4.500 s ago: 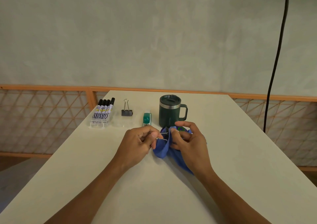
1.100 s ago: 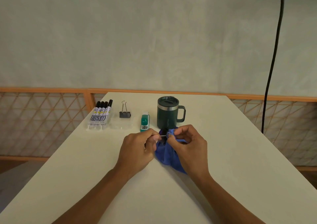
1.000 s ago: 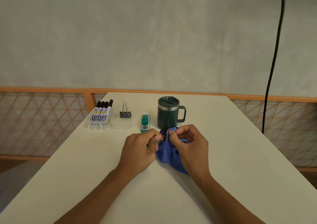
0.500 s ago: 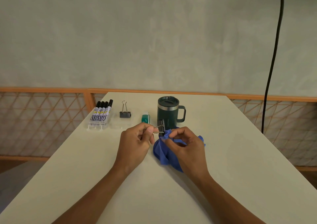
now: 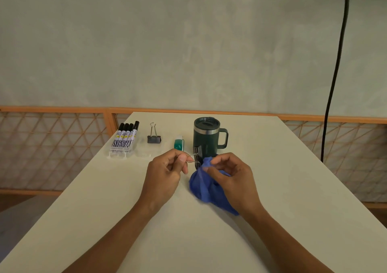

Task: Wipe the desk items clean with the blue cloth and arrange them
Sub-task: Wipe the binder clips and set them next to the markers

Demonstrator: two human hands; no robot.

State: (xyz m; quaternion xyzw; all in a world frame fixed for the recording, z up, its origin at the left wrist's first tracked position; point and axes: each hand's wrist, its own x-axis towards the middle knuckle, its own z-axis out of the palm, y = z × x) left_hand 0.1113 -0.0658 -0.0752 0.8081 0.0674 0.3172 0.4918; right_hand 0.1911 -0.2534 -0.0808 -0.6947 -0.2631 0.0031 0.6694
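My left hand pinches the wire handles of a black binder clip, held just above the table in front of the mug. My right hand grips the bunched blue cloth, whose top edge touches the clip's black body. Along the far side of the table stand a pack of black markers, a second binder clip, a small green correction tape and a dark green lidded mug.
The white table narrows toward a wooden lattice railing and a plain wall. A black cable hangs down the wall at the right.
The binder clip, earlier wrapped in the cloth between both hands, has come out of the cloth and now shows in my left hand's pinch. The right hand has loosened the cloth around it.
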